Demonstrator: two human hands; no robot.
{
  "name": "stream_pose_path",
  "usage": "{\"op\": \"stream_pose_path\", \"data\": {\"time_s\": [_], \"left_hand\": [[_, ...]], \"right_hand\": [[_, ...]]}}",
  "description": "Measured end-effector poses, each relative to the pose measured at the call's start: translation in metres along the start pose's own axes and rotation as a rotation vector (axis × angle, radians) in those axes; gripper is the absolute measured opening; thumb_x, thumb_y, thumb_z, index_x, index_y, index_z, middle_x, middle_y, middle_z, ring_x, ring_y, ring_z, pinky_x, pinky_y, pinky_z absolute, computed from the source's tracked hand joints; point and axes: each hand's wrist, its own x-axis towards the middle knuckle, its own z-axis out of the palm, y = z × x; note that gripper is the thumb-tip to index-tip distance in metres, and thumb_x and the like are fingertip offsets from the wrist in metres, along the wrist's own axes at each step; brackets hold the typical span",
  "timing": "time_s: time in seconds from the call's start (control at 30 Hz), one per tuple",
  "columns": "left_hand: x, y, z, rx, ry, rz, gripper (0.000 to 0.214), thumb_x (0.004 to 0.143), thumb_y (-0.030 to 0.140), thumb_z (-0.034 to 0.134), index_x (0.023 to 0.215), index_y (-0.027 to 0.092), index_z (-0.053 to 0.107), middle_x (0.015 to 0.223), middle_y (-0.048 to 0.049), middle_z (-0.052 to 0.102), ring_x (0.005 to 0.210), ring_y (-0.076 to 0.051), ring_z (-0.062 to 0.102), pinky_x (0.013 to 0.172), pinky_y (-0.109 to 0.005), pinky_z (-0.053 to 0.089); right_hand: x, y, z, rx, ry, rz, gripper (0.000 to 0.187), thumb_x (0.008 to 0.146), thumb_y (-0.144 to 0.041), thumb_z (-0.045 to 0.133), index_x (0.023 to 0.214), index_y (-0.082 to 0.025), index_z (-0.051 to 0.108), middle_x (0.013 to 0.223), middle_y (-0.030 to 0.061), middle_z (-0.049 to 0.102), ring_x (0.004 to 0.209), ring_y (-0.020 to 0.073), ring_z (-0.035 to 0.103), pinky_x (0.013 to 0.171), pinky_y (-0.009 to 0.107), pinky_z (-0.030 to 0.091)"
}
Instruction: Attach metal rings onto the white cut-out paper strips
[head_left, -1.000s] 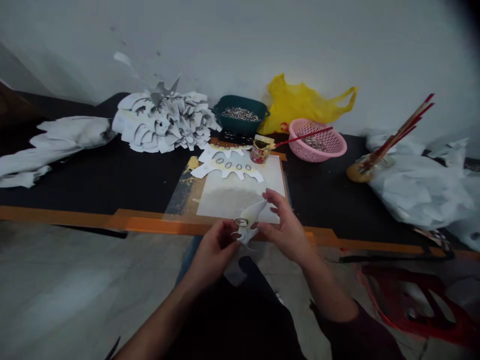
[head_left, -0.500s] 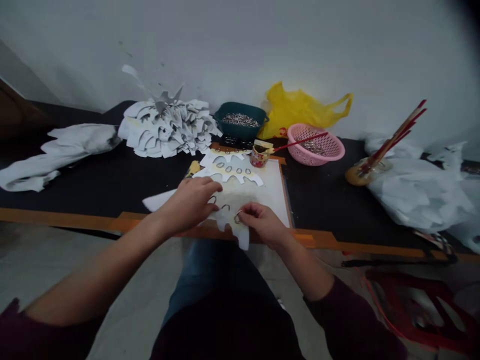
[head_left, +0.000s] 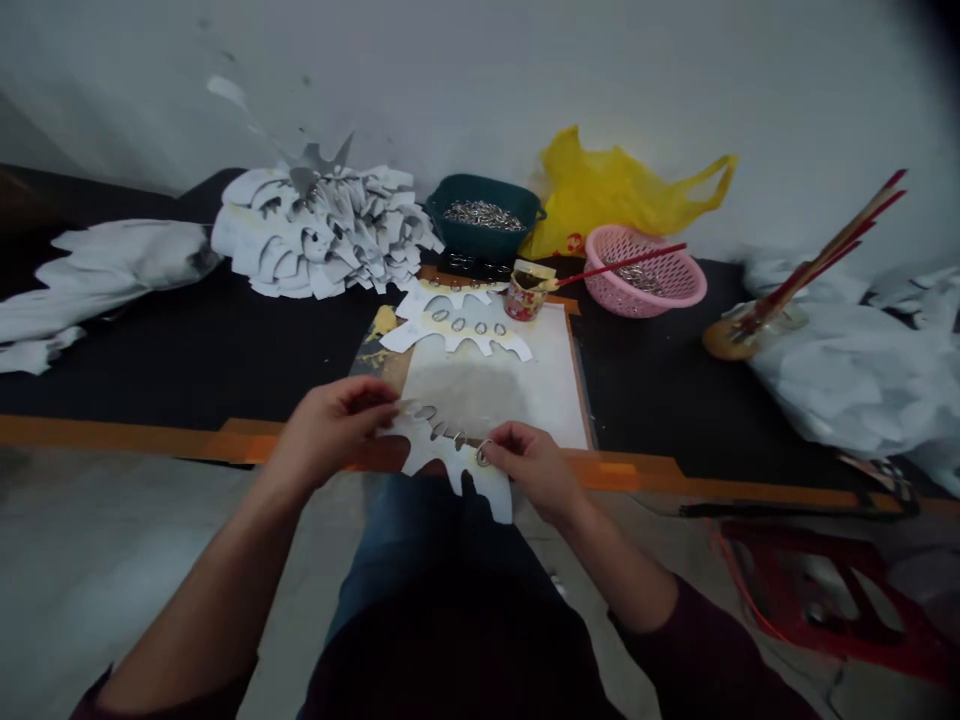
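Head view: my left hand (head_left: 330,435) and right hand (head_left: 534,472) hold the notched paper strip (head_left: 457,468) across the near edge of the white sheet (head_left: 495,385), its lower points hanging over my jeans (head_left: 420,560). Left fingers (head_left: 375,402) are curled, pinching the strip's left end. Right fingers (head_left: 510,438) are closed on the strip just beside the last of its metal rings (head_left: 448,428). Neither hand has released. Change from half a second ago: my left hand has moved from on top of the strip out to its end, so the strip now spans the gap between my hands and the rings show in a row along its upper edge. A second ringed paper strip (head_left: 457,325) lies on the sheet, well beyond my hands. Behind it sit a small tin with a red-handled brush (head_left: 525,292), a green tub of rings (head_left: 484,215) and a pink basket (head_left: 645,285). A yellow plastic bag (head_left: 615,190) stands against the wall, and a heap of cut paper (head_left: 322,235) is to the left on the black table (head_left: 660,340).
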Motion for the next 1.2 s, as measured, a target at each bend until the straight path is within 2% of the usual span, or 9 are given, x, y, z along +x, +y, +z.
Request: {"op": "stream_pose_path", "data": {"time_s": [0.07,0.13,0.2,0.3,0.4,0.6,0.77,0.9,1.2], "left_hand": [[-0.02,-0.002,0.006,-0.053,-0.014,-0.081,0.018,0.057,0.026,0.075,0.07,0.017,0.068,0.053,-0.0018,0.059,0.04,-0.01,0.047,0.036,-0.018,0.036],[-0.049,-0.016,0.024,-0.11,-0.385,-0.316,0.019,0.062,0.032,0.072,0.072,0.016,0.068,0.055,-0.0057,0.061,0.044,-0.015,0.053,0.035,-0.021,0.038],[-0.077,-0.037,0.052,-0.293,-0.546,-0.44,0.023,0.067,0.031,0.069,0.086,0.018,0.068,0.073,-0.0087,0.066,0.055,-0.016,0.06,0.049,-0.025,0.048],[-0.099,-0.061,0.092,-0.726,-0.307,-0.435,0.023,0.073,0.032,0.064,0.091,0.019,0.064,0.085,-0.0088,0.065,0.07,-0.016,0.062,0.064,-0.028,0.05],[-0.098,-0.066,0.11,-0.866,-0.157,-0.387,0.029,0.07,0.027,0.067,0.097,0.018,0.061,0.089,-0.0065,0.066,0.074,-0.015,0.061,0.07,-0.027,0.049],[-0.091,-0.059,0.105,-0.829,-0.046,-0.369,0.029,0.07,0.024,0.067,0.098,0.018,0.062,0.087,-0.003,0.066,0.075,-0.012,0.059,0.072,-0.023,0.046],[-0.089,-0.059,0.101,-0.821,-0.046,-0.377,0.022,0.069,0.022,0.068,0.09,0.016,0.064,0.08,-0.0013,0.065,0.064,-0.009,0.056,0.063,-0.02,0.046],[-0.088,-0.061,0.098,-0.779,0.001,-0.359,0.027,0.069,0.021,0.067,0.095,0.017,0.06,0.082,-0.0014,0.065,0.07,-0.011,0.059,0.067,-0.021,0.046],[-0.099,-0.069,0.092,-0.694,0.111,-0.263,0.047,0.071,0.022,0.067,0.11,0.026,0.042,0.084,0.002,0.064,0.068,-0.011,0.06,0.062,-0.021,0.047]], "right_hand": [[0.001,0.0,-0.002,0.013,0.021,-0.005,0.025,0.059,-0.036,0.072,0.067,-0.016,0.057,0.059,-0.0041,0.054,0.056,0.0082,0.044,0.054,0.022,0.033],[0.001,0.001,-0.003,0.064,0.029,0.016,0.026,0.059,-0.037,0.072,0.068,-0.017,0.058,0.061,-0.0039,0.054,0.056,0.0083,0.044,0.054,0.022,0.033],[-0.001,0.002,-0.003,0.108,0.016,0.034,0.027,0.059,-0.038,0.072,0.069,-0.017,0.058,0.062,-0.0033,0.055,0.056,0.0086,0.046,0.054,0.022,0.034],[-0.006,0.007,0.001,0.113,-0.04,0.047,0.026,0.061,-0.038,0.072,0.069,-0.017,0.058,0.064,-0.0025,0.056,0.059,0.0093,0.047,0.057,0.023,0.036],[-0.013,0.01,0.003,0.057,-0.065,0.023,0.024,0.063,-0.037,0.07,0.067,-0.017,0.058,0.065,-0.0022,0.057,0.061,0.0098,0.048,0.06,0.024,0.038],[-0.015,0.007,0.001,-0.006,-0.146,0.058,0.025,0.065,-0.038,0.069,0.071,-0.016,0.06,0.066,-0.0018,0.059,0.06,0.0097,0.05,0.061,0.024,0.039],[-0.015,0.007,-0.002,0.014,-0.185,0.104,0.027,0.067,-0.042,0.068,0.073,-0.017,0.06,0.066,-0.0023,0.058,0.057,0.0089,0.049,0.056,0.023,0.037],[-0.016,0.006,-0.002,0.048,-0.205,0.158,0.028,0.068,-0.043,0.067,0.072,-0.017,0.058,0.066,-0.0022,0.057,0.057,0.0087,0.049,0.055,0.023,0.039],[-0.015,0.019,0.004,-0.313,-0.123,-0.043,0.009,0.073,-0.026,0.059,0.073,-0.017,0.057,0.062,-0.0031,0.054,0.056,0.0084,0.047,0.054,0.021,0.038]]}}
